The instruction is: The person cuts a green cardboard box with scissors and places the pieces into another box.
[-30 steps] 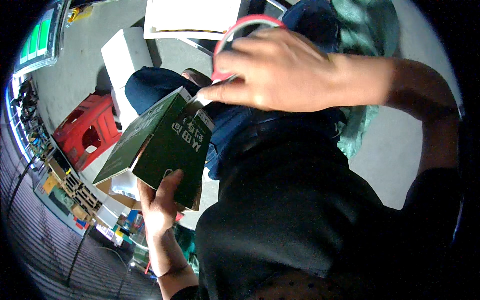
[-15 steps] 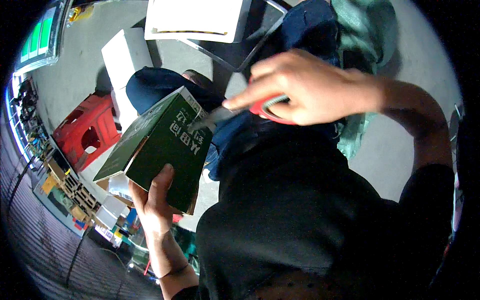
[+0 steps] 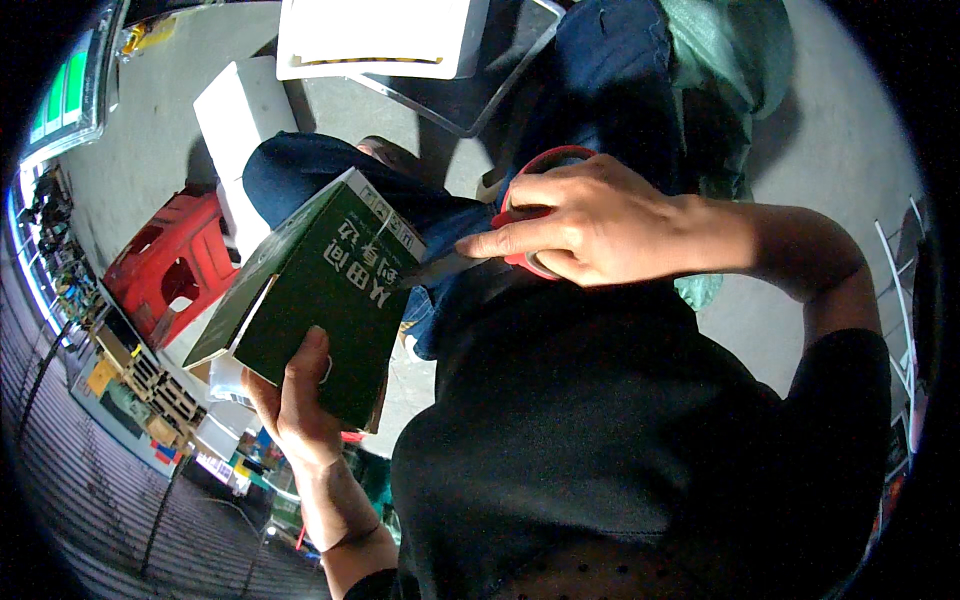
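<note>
Left of centre, your left hand (image 3: pixel 300 415) grips a dark-green cardboard box (image 3: pixel 325 310). Your right hand (image 3: pixel 600 225), upper centre, grips red-handled metal scissors (image 3: pixel 514 218), blades pointing toward the box.

"What is the left hand (image 3: pixel 305 412) holding?"
"A dark green cardboard box (image 3: pixel 300 318). It is tilting, and one broad side is showing white lettering."
"And the scissors (image 3: pixel 511 222)?"
"The right hand (image 3: pixel 612 226) is gripping their red handles. The blades are pointing left, overlapping the lettered side; whether they are touching is unclear."
</note>
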`<action>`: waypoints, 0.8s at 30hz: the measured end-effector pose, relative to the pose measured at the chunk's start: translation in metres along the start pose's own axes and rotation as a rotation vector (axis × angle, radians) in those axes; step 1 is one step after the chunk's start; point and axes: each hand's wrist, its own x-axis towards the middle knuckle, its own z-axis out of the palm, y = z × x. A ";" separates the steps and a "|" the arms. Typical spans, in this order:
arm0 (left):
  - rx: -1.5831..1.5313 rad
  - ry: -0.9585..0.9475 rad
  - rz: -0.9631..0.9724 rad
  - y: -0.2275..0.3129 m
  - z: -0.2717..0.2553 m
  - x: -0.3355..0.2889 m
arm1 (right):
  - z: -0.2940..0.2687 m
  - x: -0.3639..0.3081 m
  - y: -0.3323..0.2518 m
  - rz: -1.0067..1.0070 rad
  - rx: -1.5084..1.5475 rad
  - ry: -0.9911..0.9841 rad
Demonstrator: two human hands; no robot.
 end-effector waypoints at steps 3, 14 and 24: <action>0.069 0.064 0.074 -0.004 -0.003 0.000 | -0.004 0.002 -0.006 -0.027 -0.102 0.016; 0.102 0.047 0.003 -0.011 -0.011 0.004 | -0.023 0.019 -0.011 0.511 0.875 -0.362; -0.006 0.051 0.001 -0.005 0.001 0.003 | -0.005 0.018 -0.011 0.365 0.554 -0.304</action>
